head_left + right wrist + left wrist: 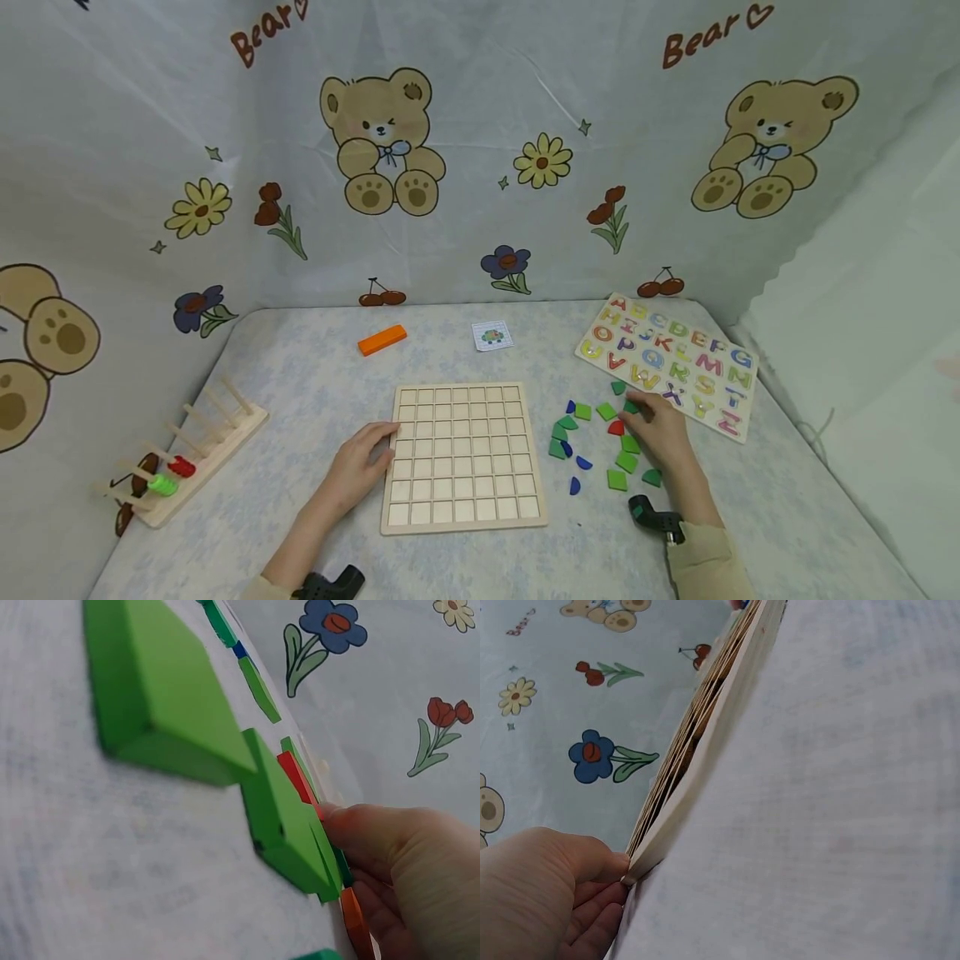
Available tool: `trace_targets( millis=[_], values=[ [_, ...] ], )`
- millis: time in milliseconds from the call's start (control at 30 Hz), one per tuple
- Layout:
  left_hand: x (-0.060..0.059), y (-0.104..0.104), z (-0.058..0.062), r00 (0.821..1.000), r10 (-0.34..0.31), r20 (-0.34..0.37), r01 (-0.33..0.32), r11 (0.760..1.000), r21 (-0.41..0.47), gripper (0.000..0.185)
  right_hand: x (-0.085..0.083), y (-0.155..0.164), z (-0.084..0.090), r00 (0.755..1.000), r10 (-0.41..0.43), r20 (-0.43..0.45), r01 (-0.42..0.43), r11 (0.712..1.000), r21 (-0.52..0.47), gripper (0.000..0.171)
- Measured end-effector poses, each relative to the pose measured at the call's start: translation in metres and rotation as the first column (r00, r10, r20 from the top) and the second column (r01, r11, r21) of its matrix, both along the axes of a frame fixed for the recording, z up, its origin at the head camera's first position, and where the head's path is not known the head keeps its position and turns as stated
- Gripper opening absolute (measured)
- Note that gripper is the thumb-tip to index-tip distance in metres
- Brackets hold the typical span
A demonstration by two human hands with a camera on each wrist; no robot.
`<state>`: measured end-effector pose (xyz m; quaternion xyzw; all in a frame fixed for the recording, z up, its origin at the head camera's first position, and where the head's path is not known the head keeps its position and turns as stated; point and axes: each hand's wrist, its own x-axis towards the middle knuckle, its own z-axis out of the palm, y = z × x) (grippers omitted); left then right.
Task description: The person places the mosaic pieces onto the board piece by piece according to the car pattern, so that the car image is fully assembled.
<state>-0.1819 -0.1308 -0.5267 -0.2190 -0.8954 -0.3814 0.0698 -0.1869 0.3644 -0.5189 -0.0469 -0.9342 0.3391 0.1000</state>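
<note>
Two hands are down on the desk (315, 392). The left hand (360, 467) lies with relaxed fingers against the left edge of the wooden grid board (461, 454), touching it without gripping. The right hand (660, 433) sits among the scattered green, blue and red tiles (600, 442) just right of the board, its fingertips pinching a dark green tile (632, 407) beside a red piece (616, 427). Beyond that hand lies an alphabet puzzle (671, 358). Further back rest an orange block (382, 339) and a small picture card (492, 336). Off to the left stands a wooden peg rack (187, 454).
</note>
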Motion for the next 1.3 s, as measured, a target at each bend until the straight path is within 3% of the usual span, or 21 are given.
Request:
trace_targets(
  millis=[267,533,900,1100,1300],
  values=[
    [-0.0001,-0.0009,-0.0006,1.0,-0.005,-0.005,0.005,1.0,0.001,0.041,-0.0015,0.0,-0.0011,1.0,0.012,-0.013,-0.012,1.0,0.012,0.035],
    [0.0,-0.0008,-0.0009,1.0,-0.009,-0.001,0.009,1.0,0.006,0.04,0.0013,-0.0003,0.0011,0.995,-0.089,0.04,0.086,0.994,0.062,0.05],
    [0.0001,-0.0012,-0.0009,1.0,-0.004,0.0,0.004,1.0,-0.002,0.04,0.002,0.0012,-0.0012,0.998,-0.057,0.015,0.057,0.997,0.052,0.042],
    [0.0003,-0.0006,-0.0006,1.0,-0.011,0.007,0.011,1.0,-0.001,0.041,0.0037,0.0031,0.0004,1.0,0.003,0.022,-0.003,1.0,0.011,0.04],
    [-0.0001,0.0,0.0,1.0,-0.004,0.007,0.004,1.0,0.0,0.041,0.0036,0.0028,0.0003,1.0,0.01,0.022,-0.009,1.0,-0.023,0.041]
  ],
)
